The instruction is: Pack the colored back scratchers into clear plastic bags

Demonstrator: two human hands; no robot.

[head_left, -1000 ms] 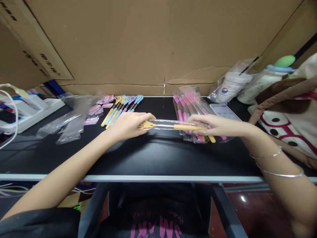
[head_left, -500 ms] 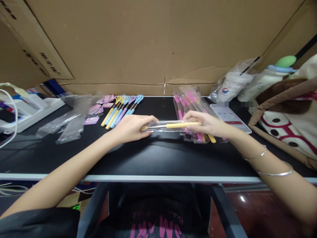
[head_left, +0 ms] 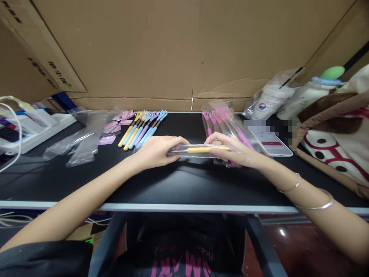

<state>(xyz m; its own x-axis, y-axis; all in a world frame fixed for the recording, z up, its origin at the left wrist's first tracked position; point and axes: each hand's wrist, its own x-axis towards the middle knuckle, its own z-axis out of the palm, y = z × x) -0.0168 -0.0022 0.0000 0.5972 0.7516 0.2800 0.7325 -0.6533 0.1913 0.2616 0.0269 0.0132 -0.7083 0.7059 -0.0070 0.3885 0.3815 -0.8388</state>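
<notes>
A back scratcher with a yellow handle (head_left: 198, 149) lies level in a clear plastic sleeve above the black table. My left hand (head_left: 157, 154) is closed around its left end, hiding the claw. At the other end my right hand (head_left: 232, 149) pinches the handle and sleeve between thumb and fingers. Behind my left hand lie several unwrapped back scratchers (head_left: 142, 129) in yellow, blue and purple, claws pointing away. Beneath and behind my right hand is a pile of sleeved back scratchers (head_left: 221, 117), mostly pink.
Empty clear sleeves (head_left: 83, 140) and small pink cards (head_left: 111, 129) lie at the left, beside a white power strip (head_left: 43, 134). A phone (head_left: 271, 143), a bagged cup (head_left: 269, 100), a bottle (head_left: 319, 92) and a cloth bag (head_left: 340, 134) stand or lie right. Cardboard (head_left: 173, 50) walls the back.
My right hand has shifted left and slightly down along the handle. The sleeved yellow back scratcher has moved slightly left and lower, with more of its dark shaft showing. My left hand keeps its grip.
</notes>
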